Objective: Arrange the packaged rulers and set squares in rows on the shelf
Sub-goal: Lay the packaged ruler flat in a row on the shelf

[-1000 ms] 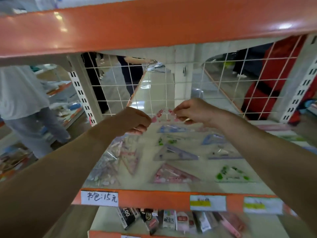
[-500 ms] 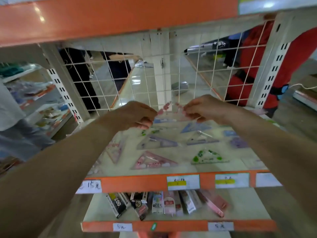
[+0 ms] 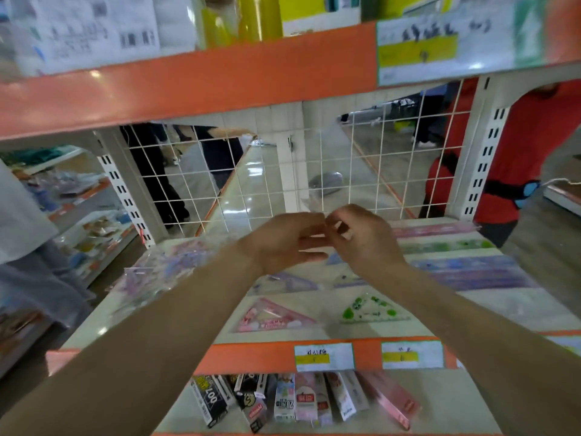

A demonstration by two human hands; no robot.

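Clear plastic packet [image 3: 311, 205] is pinched between left hand [image 3: 283, 243] and right hand [image 3: 361, 240], above the shelf [image 3: 201, 313], behind the pink set square [image 3: 273, 316].

Rulers [image 3: 465, 265] lie right of set squares [image 3: 314, 313] on shelf [image 3: 195, 313].

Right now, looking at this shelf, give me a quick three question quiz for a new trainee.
1. True or false: the pink set square lies to the left of the green set square in the front row.
2. Which long ruler is nearest the wire grid: A pink, B green, C purple?
3. What are the left hand and right hand doing?

Key
1. True.
2. A, the pink ruler; the green ruler and purple ruler lie in front of it.
3. They meet above the shelf's middle, apparently pinching a clear packet.
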